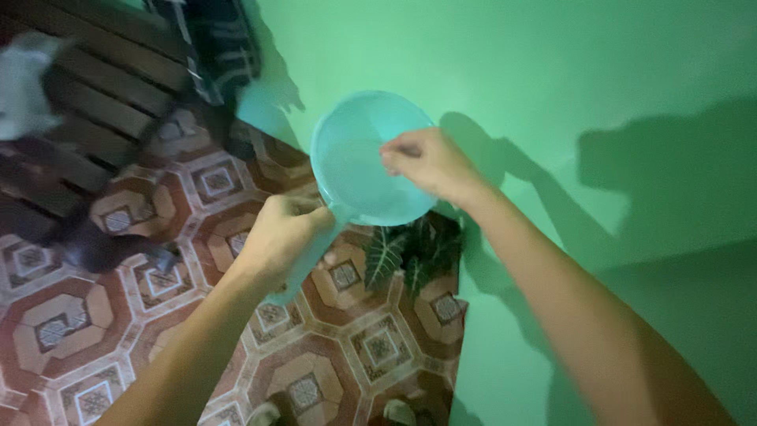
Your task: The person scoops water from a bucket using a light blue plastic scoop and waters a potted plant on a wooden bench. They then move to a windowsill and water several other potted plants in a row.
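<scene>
I see no package, label, sign or screen anywhere around me here.
</scene>
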